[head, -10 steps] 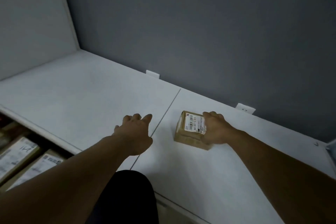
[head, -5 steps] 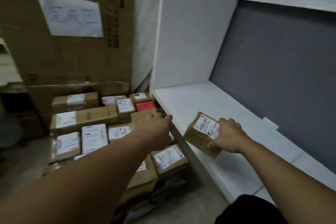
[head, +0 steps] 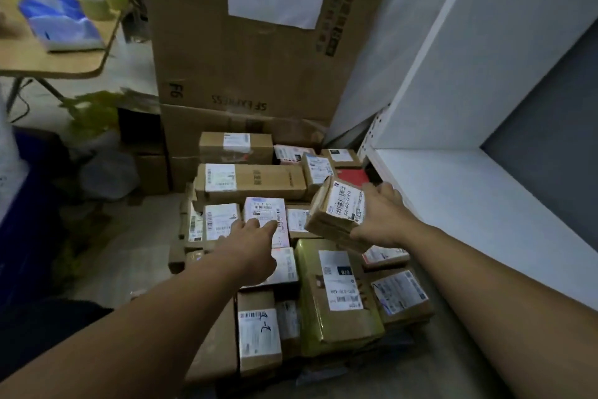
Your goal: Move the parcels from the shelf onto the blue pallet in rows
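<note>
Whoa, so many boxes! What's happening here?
A person is moving parcels. Their right hand grips a small brown cardboard parcel with a white barcode label, tilted in the air above a crowded stack of labelled cardboard parcels low beside the white shelf. Their left hand reaches out over the stack, fingers straight, holding nothing. The small parcel is not yet set down.

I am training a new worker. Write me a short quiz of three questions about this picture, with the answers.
1. True or false: the right hand holds a small brown parcel above the pile of parcels.
2. Which hand holds nothing? A) the left hand B) the right hand
3. Fill in: the shelf beside the pile is ____ in colour.
Key: 1 true; 2 A; 3 white.
</note>
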